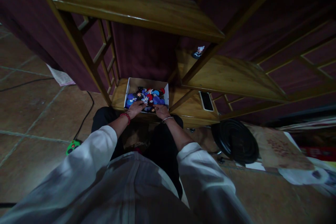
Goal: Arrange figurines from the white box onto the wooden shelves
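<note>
A white open box [126, 92] stands on the low wooden shelf and holds many small colourful figurines [149, 96] in red, blue, purple and black, jumbled together. Both of my hands reach over its front edge. My left hand [136, 108], with a red bead bracelet at the wrist, has its fingers bent together over the front left figurines. My right hand [161, 111], wearing a thin bangle, is curled at the front right part of the box. The fingertips of both hands sit close to each other. Whatever they pinch blends into the pile and is too small to name.
One figurine [198, 51] stands on the middle shelf [231, 77]. A phone [207, 101] lies on the low shelf to the right. The upper shelf [136, 5] overhangs the box. On the floor are a black round stool [236, 140] and a green controller-like object [72, 146] with a cable.
</note>
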A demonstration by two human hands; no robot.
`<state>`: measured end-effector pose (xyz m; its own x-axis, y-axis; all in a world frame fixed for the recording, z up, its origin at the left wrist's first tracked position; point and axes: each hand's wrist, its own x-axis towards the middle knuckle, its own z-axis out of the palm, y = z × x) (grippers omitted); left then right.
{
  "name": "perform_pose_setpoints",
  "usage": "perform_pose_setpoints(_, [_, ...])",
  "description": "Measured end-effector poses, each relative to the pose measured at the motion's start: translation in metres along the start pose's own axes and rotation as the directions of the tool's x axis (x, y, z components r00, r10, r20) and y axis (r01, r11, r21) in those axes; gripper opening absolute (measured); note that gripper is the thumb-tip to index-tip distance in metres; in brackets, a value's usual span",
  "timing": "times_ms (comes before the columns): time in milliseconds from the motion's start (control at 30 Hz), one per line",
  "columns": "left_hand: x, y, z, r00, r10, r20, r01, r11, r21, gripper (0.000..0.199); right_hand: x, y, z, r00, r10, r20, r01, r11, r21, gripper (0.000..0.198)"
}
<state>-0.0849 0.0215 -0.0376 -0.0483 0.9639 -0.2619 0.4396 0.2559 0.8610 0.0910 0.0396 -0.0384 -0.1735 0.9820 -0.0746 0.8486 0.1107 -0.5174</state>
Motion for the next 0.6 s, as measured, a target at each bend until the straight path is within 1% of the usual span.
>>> perform_pose_setpoints(100, [0.001, 0.000, 0.000, 1.000, -0.008, -0.006, 0.008, 1.000, -0.001, 0.041, -0.002, 0.001, 0.003, 1.000, 0.018, -0.024, -0.018, 1.000, 0.008, 0.028])
perform_pose_setpoints(200, [0.001, 0.000, 0.001, 1.000, 0.000, 0.010, 0.000, 1.000, 0.009, 0.038, -0.003, 0.002, 0.005, 0.997, 0.010, -0.071, -0.009, 1.000, 0.012, 0.029])
perform_pose_setpoints(300, [-0.001, 0.002, 0.000, 1.000, 0.015, 0.001, -0.015, 1.000, 0.011, 0.038, -0.003, 0.003, 0.008, 0.994, 0.009, -0.112, -0.005, 0.999, 0.035, 0.030])
perform_pose_setpoints(433, [-0.003, 0.004, -0.001, 0.999, 0.039, 0.011, -0.040, 0.999, 0.036, 0.034, -0.003, 0.006, 0.013, 0.976, 0.041, -0.213, -0.005, 0.986, 0.166, 0.034])
perform_pose_setpoints(600, [-0.005, 0.008, -0.004, 0.999, 0.046, 0.012, -0.047, 0.994, 0.102, 0.034, -0.002, 0.011, 0.014, 0.965, 0.035, -0.261, 0.041, 0.959, 0.280, 0.038])
